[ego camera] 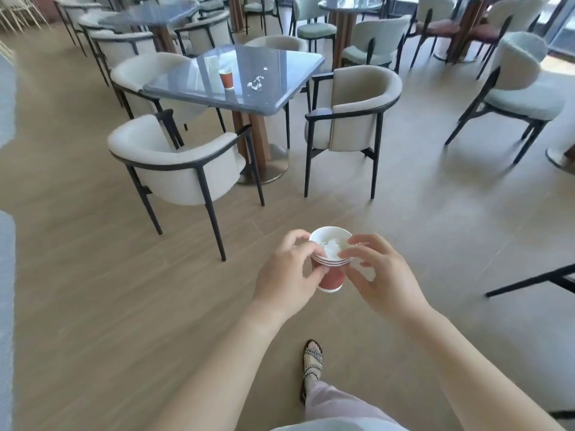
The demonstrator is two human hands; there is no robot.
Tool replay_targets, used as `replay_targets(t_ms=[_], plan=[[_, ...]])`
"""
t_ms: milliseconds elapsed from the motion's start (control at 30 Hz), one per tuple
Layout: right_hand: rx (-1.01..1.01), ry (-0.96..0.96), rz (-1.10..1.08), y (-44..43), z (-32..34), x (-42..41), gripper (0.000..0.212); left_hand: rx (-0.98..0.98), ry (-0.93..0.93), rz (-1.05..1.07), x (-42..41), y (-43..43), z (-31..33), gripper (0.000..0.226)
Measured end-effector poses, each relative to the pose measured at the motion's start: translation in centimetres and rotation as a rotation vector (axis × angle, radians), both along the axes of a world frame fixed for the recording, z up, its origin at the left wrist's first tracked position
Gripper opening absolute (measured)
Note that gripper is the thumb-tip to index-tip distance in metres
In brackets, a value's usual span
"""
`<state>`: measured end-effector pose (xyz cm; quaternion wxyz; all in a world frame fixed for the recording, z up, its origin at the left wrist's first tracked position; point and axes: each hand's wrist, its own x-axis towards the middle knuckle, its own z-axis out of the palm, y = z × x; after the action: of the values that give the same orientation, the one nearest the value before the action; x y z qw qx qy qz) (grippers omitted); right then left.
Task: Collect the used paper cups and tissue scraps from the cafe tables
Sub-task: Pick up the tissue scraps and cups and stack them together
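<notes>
Two hands: our left hand (287, 272) is clamped around a nested stack of red paper cups (331, 262) with crumpled white tissue inside; our right hand (381, 275) pinches the rim, fingers closed on it.
Spill risk: we judge the tissue could tumble out if we tilt the stack while walking.
Still to collect: one red paper cup (226, 78) and white tissue scraps (255, 82) sit on the glossy grey square table (186, 88), well apart from us.
Obstacles: cream tub chairs with black frames (174, 163) ring that table, so reaching between them may snag an arm.

Tissue-filled red cup stack (331, 259), upright
</notes>
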<state>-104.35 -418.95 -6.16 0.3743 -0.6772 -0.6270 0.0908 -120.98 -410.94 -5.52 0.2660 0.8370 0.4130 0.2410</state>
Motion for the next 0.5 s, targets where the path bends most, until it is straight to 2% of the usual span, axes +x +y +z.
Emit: replay_targets(t_ms=[167,333,500], plan=[[-0.017,-0.003,0.052,12.4,0.9,4.5,0.017,-0.01,0.014,0.003,3.5,12.2,0.6,0.016],[-0.04,-0.015,0.098,22.6,1.4,7.5,0.016,-0.015,-0.065,0.036,5.6,21.9,1.0,0.023],[-0.059,-0.026,0.118,32.4,1.1,9.6,0.018,-0.026,-0.091,0.051,7.5,31.3,0.3,0.014]])
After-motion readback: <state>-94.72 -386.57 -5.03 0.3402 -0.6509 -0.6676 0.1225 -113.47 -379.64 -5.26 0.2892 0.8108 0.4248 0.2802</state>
